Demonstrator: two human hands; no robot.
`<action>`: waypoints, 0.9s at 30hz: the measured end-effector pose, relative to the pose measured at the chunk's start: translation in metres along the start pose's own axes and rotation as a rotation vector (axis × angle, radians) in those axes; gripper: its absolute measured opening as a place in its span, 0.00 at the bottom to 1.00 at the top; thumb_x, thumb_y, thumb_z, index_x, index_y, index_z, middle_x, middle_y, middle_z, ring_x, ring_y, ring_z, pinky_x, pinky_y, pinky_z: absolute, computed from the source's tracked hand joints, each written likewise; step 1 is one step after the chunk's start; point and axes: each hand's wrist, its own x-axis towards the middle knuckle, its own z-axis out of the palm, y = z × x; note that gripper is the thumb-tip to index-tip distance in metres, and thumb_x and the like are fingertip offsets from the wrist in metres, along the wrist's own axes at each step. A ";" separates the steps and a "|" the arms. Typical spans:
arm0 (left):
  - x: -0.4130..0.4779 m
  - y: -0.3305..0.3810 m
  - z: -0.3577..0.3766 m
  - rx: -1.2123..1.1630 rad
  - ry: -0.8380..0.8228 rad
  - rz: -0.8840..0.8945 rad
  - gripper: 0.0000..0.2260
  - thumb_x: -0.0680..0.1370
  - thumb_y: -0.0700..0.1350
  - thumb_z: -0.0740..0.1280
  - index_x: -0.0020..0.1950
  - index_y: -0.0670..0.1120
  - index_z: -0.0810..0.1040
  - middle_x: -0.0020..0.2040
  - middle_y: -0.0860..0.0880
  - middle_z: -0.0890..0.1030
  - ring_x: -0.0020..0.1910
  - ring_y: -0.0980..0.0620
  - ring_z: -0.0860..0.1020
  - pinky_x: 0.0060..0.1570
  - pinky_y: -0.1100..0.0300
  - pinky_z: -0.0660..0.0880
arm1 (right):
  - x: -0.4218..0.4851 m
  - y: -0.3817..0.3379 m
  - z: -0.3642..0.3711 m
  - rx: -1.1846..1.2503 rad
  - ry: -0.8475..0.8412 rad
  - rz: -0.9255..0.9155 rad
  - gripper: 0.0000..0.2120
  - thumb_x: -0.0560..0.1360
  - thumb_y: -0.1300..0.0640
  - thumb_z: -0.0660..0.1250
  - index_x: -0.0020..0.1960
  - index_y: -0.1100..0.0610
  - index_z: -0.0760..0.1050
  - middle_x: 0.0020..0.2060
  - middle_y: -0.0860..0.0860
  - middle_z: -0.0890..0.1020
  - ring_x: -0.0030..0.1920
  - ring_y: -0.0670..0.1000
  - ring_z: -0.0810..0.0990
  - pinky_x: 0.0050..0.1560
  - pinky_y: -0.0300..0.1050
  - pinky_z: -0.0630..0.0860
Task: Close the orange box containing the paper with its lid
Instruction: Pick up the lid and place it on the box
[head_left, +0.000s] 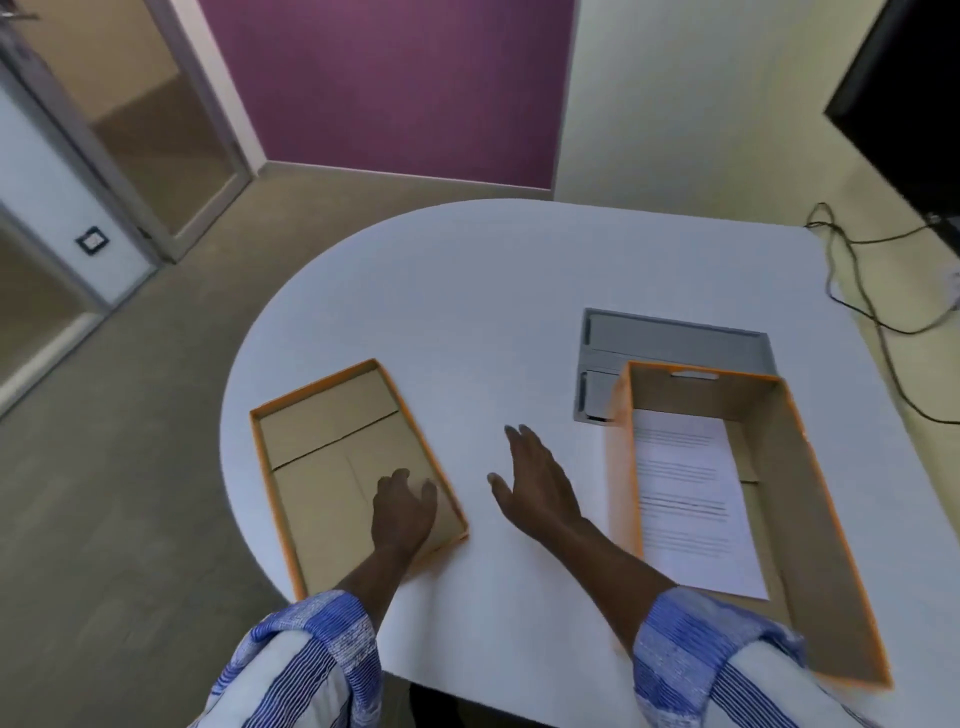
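Across the room's middle spreads a white surface with a rounded far-left end, and everything sits on its near half. Biggest on it is the orange box, open-topped, on the right side, running from a grey hatch set into the surface back toward the person. Its brown inside shows, and a slot handle is cut in its far wall. On the box floor lies a printed paper, flat, against the left wall. Well apart to the left lies the lid, upside down, orange rim up and brown inside showing, its near corner at the surface's edge. Both arms wear blue-and-white striped sleeves pushed up the forearm. The left hand is over the lid's near right corner, its grip loosely curled, fingers inside the tray; whether it has hold of the rim I cannot tell. The right hand is between lid and box, its grip spread flat, pinching nothing. Black cables trail off the far right.
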 end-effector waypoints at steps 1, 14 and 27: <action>0.003 -0.011 -0.009 0.015 0.026 -0.030 0.23 0.80 0.51 0.65 0.71 0.40 0.72 0.68 0.37 0.73 0.67 0.37 0.72 0.63 0.47 0.72 | 0.002 -0.009 0.011 0.000 -0.057 -0.003 0.34 0.80 0.46 0.60 0.80 0.55 0.51 0.80 0.54 0.54 0.78 0.55 0.57 0.76 0.51 0.60; 0.016 -0.101 -0.064 -0.011 0.083 -0.552 0.38 0.77 0.46 0.67 0.80 0.41 0.50 0.76 0.34 0.61 0.71 0.32 0.68 0.66 0.40 0.68 | 0.010 -0.038 0.088 -0.096 -0.422 0.044 0.32 0.78 0.45 0.62 0.76 0.57 0.59 0.79 0.55 0.57 0.73 0.59 0.68 0.69 0.55 0.70; 0.021 -0.072 -0.073 -0.406 0.210 -0.445 0.06 0.73 0.46 0.64 0.41 0.44 0.75 0.41 0.45 0.79 0.40 0.43 0.77 0.38 0.56 0.69 | 0.025 -0.043 0.061 -0.100 -0.304 0.124 0.31 0.78 0.42 0.62 0.74 0.59 0.64 0.73 0.58 0.67 0.70 0.60 0.69 0.68 0.54 0.70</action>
